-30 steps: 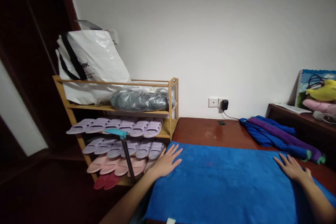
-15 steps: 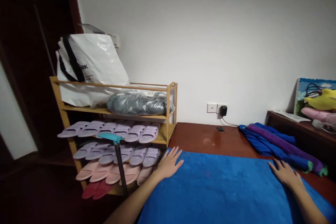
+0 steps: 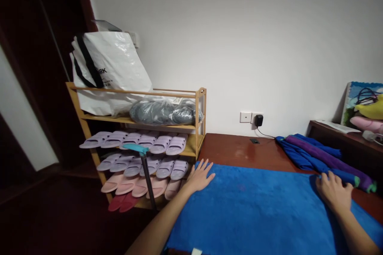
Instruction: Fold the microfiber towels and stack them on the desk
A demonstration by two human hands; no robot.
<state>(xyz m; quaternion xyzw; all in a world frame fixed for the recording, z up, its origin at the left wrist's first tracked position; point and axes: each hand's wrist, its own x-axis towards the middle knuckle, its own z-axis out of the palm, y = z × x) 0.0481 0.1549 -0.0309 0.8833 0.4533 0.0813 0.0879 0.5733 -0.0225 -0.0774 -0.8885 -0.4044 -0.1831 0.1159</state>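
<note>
A blue cloth, like a towel (image 3: 254, 207), is spread over the reddish-brown table (image 3: 233, 149). At its far left corner rests my left hand (image 3: 201, 176), palm down with the fingers apart. Toward the far right corner lies my right hand (image 3: 333, 191), its fingers somewhat bent and spread on the cloth. Neither hand grips anything that I can see. Just beyond my right hand is a bundle of blue and purple cloths (image 3: 320, 159) with green edging. A small white tag (image 3: 196, 251) shows at the cloth's near edge.
Left of the table stands a wooden shoe rack (image 3: 200, 111) with rows of slippers (image 3: 176, 143), a white bag (image 3: 116, 63) and a plastic-wrapped bundle (image 3: 164, 111). A teal-topped dark pole (image 3: 147, 179) stands before it. A black adapter (image 3: 259, 120) is plugged into the wall.
My right hand's fingers have bent more on the cloth; my left hand stays flat at its corner. The view has shifted slightly, and the near cloth edge with its tag now shows.
</note>
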